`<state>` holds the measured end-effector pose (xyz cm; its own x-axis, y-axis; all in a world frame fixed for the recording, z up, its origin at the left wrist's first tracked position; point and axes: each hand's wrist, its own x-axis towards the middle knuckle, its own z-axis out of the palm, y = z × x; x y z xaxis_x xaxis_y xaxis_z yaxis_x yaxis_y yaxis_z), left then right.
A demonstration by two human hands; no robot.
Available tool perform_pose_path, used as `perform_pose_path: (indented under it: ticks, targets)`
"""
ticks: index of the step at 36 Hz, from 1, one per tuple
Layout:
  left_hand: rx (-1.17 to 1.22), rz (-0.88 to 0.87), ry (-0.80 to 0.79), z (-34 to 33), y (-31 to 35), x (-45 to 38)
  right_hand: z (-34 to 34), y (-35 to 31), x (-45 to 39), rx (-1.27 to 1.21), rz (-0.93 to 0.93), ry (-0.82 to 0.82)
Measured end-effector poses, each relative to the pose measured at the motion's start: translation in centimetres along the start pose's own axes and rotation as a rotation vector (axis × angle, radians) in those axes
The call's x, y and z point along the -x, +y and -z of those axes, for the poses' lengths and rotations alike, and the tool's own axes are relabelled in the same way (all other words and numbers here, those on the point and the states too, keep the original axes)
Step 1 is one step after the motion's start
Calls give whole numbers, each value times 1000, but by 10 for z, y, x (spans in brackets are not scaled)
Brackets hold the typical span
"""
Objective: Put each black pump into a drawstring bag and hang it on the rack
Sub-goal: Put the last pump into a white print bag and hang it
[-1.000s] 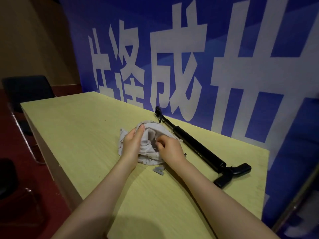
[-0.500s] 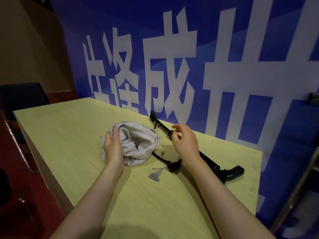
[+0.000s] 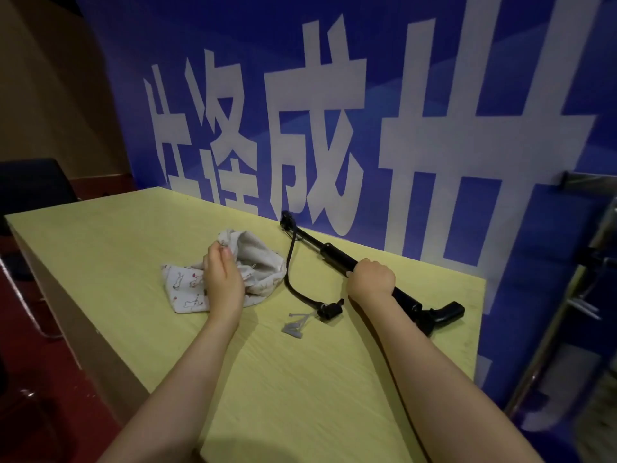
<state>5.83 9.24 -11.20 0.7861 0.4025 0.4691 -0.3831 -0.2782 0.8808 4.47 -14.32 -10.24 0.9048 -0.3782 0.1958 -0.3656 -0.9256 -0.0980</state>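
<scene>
Early stage: your right hand (image 3: 371, 279) grips the black pump (image 3: 337, 256) lying on the table (image 3: 110, 242), left hand (image 3: 222, 274) pinches the drawstring bag (image 3: 258, 259) mouth beside it; bagging & hanging still to do.

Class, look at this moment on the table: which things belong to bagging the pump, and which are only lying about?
Belong to the job:
- black pump, gripped by the right hand
- its hose
- drawstring bag, held by the left hand

Lying about:
- small grey plastic pieces
- dark chair
- blue banner
</scene>
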Motion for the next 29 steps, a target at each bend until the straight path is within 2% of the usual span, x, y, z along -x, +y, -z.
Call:
perform_pose_path:
  ticks: [6,12,15,19,21,22,25,29]
  targets:
    - [-202,-19,-149,-3,-7,5,22,24,7,-348,1,-30]
    - [-211,27,-69,-2,-3,11,53,55,25,-662,58,10]
    - [-277,-79,-72,-3,7,18,68,64,39,-750,112,59]
    - [-570,-196,-114,-13,27,25,80,76,55,-827,153,114]
    - [-631,-216,-133,-20,48,27,81,81,62,-913,148,118]
    - [-577,-212,-166,-24,60,26,80,82,65,-940,146,112]
    - [-202,-151,-327,-38,110,22,78,88,77,-953,150,103]
    - [248,75,-444,-59,182,13,73,100,91,-940,181,103]
